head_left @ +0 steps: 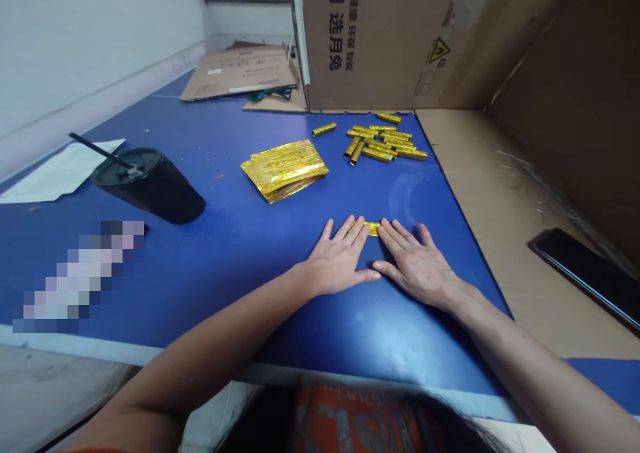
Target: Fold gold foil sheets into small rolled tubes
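Note:
Both hands lie palm down on the blue table, side by side. Under the fingertips of my left hand (343,256) is one end of a narrow folded gold foil strip (373,229). My right hand (415,259) presses the other end with its fingers stretched out. Only the strip's middle shows between the hands. Beyond them sits a stack of flat gold foil sheets (287,167), slightly fanned. Farther back and to the right, several narrow rolled or folded gold foil pieces (383,143) lie in a loose pile, with one piece (324,129) apart on its left.
A black tumbler (155,186) with a straw stands at left, near a white paper sheet (65,169) and a blurred-out item (80,273). A large cardboard box (390,53) walls the back. Flattened cardboard (240,73) lies behind; a black phone (590,276) rests at right.

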The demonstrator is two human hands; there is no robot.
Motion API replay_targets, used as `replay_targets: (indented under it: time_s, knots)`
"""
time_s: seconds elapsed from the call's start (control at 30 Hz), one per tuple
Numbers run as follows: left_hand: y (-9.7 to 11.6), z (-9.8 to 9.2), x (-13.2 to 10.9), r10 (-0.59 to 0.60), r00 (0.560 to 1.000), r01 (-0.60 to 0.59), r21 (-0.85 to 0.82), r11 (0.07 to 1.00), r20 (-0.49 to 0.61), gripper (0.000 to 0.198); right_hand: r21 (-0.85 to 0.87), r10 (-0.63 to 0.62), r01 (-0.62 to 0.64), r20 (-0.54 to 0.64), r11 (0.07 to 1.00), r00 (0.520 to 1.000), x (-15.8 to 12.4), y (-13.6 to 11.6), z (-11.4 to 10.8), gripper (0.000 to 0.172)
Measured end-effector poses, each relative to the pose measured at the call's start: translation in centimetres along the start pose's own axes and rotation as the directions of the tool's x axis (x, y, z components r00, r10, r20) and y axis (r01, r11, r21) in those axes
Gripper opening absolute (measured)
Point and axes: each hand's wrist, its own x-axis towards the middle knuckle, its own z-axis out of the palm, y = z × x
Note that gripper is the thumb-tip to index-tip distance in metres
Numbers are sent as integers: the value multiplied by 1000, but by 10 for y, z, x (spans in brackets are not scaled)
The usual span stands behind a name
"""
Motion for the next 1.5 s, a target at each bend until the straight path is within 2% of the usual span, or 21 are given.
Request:
replay_targets:
  time_s: [0.23,0.6,0.73,0.83,0.97,1.07,1.2,1.37,1.5]
  knots:
    - [-1,-3,-1,4,1000,-4,21,1000,19,83,-30,13,-13,8,999,1000,1,-1,-1,69]
    - [-5,0,-3,20,1000,-19,52,998,-18,85,5,15,-15,10,1000,1000,-1,0,-1,68]
    - [-6,-3,-3,23,1000,-22,59,998,-21,83,37,10,-9,-23,999,1000,-1,3,1,66]
    - [-9,-7,-1,30,999,-28,54,998,-40,72,70,10,-3,-100,998,995,2,7,3,54]
    - [-10,-11,2,35,990,-31,30,999,-136,51,134,-7,39,-233,990,972,6,8,3,36]
    - [-11,-12,3,43,981,-43,6,999,-191,41,172,-20,71,-278,983,960,8,5,2,31]
    - [-13,-11,4,48,975,-54,-21,998,-216,34,201,18,45,-296,978,955,9,2,2,30]
    - [-16,-10,4,47,962,-79,-110,991,-270,27,375,72,56,-320,925,945,8,3,2,28]
    - [-14,-12,4,-45,945,-75,-352,933,-323,19,450,106,61,-337,891,936,7,4,-2,28]
